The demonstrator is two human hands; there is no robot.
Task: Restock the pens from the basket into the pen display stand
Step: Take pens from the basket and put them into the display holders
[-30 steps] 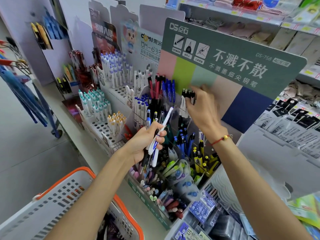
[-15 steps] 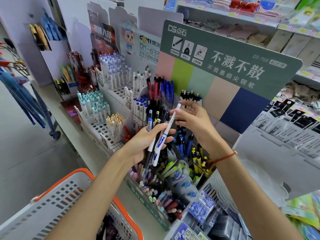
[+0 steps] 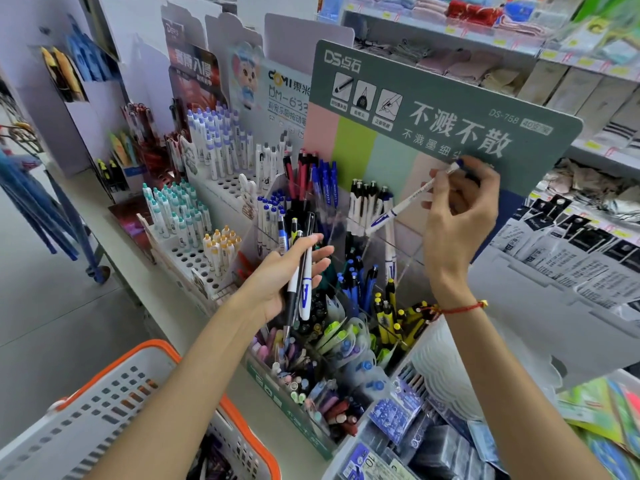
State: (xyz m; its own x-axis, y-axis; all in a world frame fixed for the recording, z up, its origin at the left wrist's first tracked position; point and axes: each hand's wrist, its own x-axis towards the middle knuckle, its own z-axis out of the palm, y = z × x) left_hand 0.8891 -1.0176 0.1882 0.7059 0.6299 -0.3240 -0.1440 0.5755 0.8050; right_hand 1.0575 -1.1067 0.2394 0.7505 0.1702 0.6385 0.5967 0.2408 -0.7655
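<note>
Head cam: right hand (image 3: 457,216) fingers pinch white pen (image 3: 398,211), tip aimed 7 o'clock over pen display stand (image 3: 408,251). Left hand (image 3: 287,271) grips pen bundle (image 3: 300,275). Basket (image 3: 145,382) at 7 o'clock.

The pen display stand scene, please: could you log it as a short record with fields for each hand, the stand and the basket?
Left hand: grips a bundle of pens, tips down, above the stand.
Right hand: pinches a white pen with blue trim, tilted, tip toward the rear compartment.
Pen display stand: clear compartments, many filled with pens.
Rear compartment: white pens with black caps standing upright.
Basket: white, orange rim, lower left; contents mostly hidden.
</note>
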